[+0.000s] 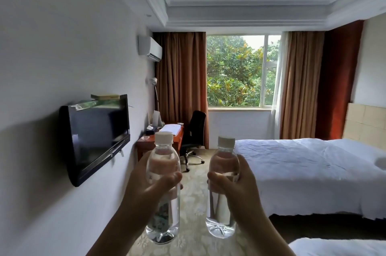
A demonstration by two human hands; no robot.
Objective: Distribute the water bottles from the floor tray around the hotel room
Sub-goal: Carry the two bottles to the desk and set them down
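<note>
I hold two clear plastic water bottles with white caps upright in front of me. My left hand [144,189] is wrapped around the middle of the left bottle [163,157], which carries a patterned label low down. My right hand [234,189] grips the right bottle [224,161] at its middle. Both bottles are full and sit side by side, a small gap between them. The floor tray is out of sight.
A wall-mounted TV [94,136] hangs close on my left. A wooden desk [158,140] with a black office chair [194,130] stands ahead by the window. A white bed [302,168] fills the right; a second bed's corner [338,245] shows at the lower right. Patterned carpet [194,189] runs between.
</note>
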